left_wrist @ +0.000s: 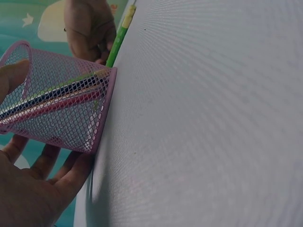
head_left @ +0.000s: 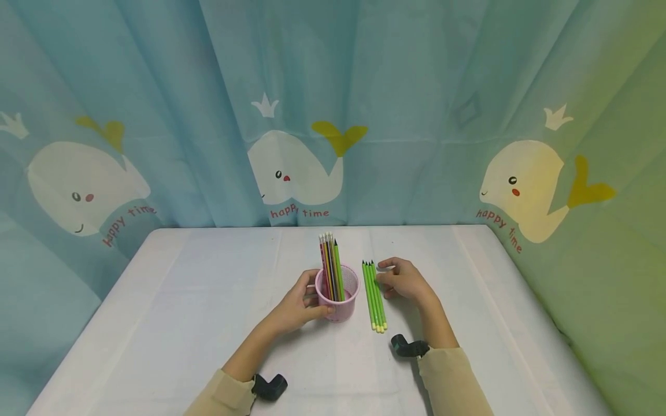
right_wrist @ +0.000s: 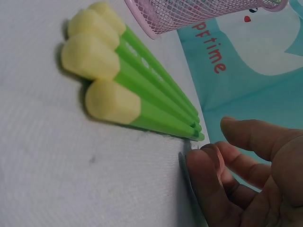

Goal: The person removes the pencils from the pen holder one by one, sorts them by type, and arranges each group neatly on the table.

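My left hand holds a pink mesh pencil cup, thumb at the near side of its rim and fingers around its left side. The cup stands upright on the table. Several pencils lean in it, one bright green with its dark tip up; the left wrist view shows them through the mesh. Right of the cup, several green pencils with pale yellow ends lie side by side, dark tips pointing away from me. My right hand is at their right edge, fingers loosely bent and thumb apart, nothing gripped.
A white cloth covers the table. Behind it hangs a blue-green curtain printed with white whales. Black wrist cameras sit on both cuffs, the left camera and the right camera both close above the tabletop.
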`<action>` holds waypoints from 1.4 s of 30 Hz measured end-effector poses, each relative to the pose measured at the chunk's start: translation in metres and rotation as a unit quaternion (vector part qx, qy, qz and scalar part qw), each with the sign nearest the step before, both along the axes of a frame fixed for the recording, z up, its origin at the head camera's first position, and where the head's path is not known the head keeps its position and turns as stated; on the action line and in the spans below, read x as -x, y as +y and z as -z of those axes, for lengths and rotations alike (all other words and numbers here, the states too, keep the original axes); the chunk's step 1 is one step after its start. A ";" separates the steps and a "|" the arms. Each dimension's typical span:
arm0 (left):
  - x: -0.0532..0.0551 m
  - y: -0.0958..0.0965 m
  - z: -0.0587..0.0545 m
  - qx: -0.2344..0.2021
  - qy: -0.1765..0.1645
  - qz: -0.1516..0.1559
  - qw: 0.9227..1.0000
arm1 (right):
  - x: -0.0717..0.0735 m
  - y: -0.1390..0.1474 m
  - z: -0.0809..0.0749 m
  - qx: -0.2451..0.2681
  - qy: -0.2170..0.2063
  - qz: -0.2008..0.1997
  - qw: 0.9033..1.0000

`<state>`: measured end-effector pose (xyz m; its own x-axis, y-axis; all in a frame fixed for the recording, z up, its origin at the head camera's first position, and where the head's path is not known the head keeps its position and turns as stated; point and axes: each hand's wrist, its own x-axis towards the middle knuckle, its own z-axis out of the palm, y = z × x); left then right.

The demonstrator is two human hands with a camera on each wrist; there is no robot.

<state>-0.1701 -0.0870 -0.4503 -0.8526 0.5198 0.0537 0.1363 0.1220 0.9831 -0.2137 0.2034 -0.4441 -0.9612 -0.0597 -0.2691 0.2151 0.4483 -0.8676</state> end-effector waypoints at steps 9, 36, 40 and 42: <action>0.000 0.000 0.000 -0.004 -0.002 0.000 1.000 | -0.002 -0.002 -0.012 0.003 0.047 -0.031 0.998; 0.001 -0.002 0.002 -0.002 0.006 0.010 1.000 | -0.024 -0.065 -0.038 0.036 0.138 -0.123 0.982; 0.001 -0.002 0.003 0.000 0.003 0.012 1.000 | -0.024 -0.068 -0.035 0.034 0.148 -0.132 0.980; 0.001 -0.002 0.003 -0.001 0.002 0.013 1.000 | -0.024 -0.068 -0.034 0.036 0.150 -0.136 0.979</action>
<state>-0.1710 -0.0889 -0.4533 -0.8383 0.5421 0.0587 0.1439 0.1162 0.9827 -0.1895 0.1350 -0.4105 -0.9419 -0.3337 0.0376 -0.1738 0.3889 -0.9047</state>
